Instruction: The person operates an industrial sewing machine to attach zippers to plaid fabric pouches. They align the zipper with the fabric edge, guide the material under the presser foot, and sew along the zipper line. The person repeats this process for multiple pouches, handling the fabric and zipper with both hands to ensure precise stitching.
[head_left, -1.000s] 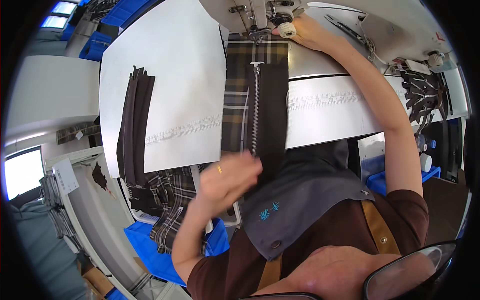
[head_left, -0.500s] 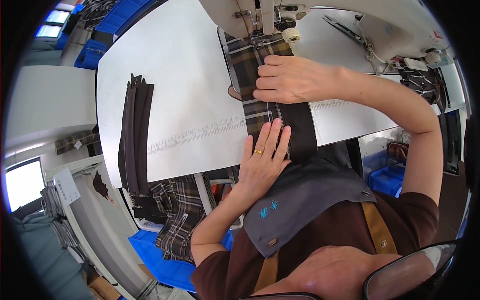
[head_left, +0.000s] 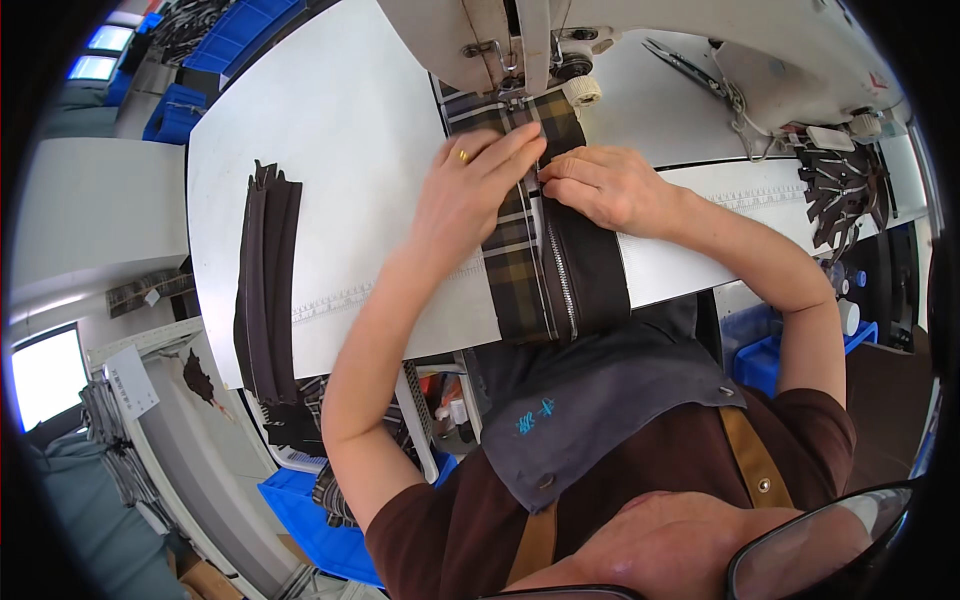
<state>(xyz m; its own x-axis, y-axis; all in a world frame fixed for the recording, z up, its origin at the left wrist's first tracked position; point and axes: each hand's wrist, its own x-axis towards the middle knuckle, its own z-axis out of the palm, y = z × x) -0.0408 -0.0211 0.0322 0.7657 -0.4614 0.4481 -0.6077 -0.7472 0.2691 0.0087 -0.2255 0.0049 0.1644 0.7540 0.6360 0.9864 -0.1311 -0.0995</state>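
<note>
A strip of brown plaid fabric (head_left: 518,282) lies under the needle area of a sewing machine (head_left: 430,45), running back toward me over the table's front edge. Along it runs a metal-toothed zipper (head_left: 561,268) beside a dark plain fabric panel (head_left: 600,275). My left hand (head_left: 472,190), with a gold ring, rests on the plaid just in front of the presser foot, fingers stretched out. To its right, my right hand (head_left: 605,188) is closed in a pinch at the zipper line; its fingertips hide exactly what they grip.
Several dark zippers (head_left: 268,285) lie in a bundle on the white table (head_left: 350,190) at left. Thread snips (head_left: 685,68) lie beside the machine at right. More zipper ends (head_left: 845,190) hang at the far right. A blue bin (head_left: 320,530) stands below the table.
My left hand has moved up from the near part of the fabric to the presser foot. My right hand has shifted right and slightly nearer, now pinching. More of the zipper shows.
</note>
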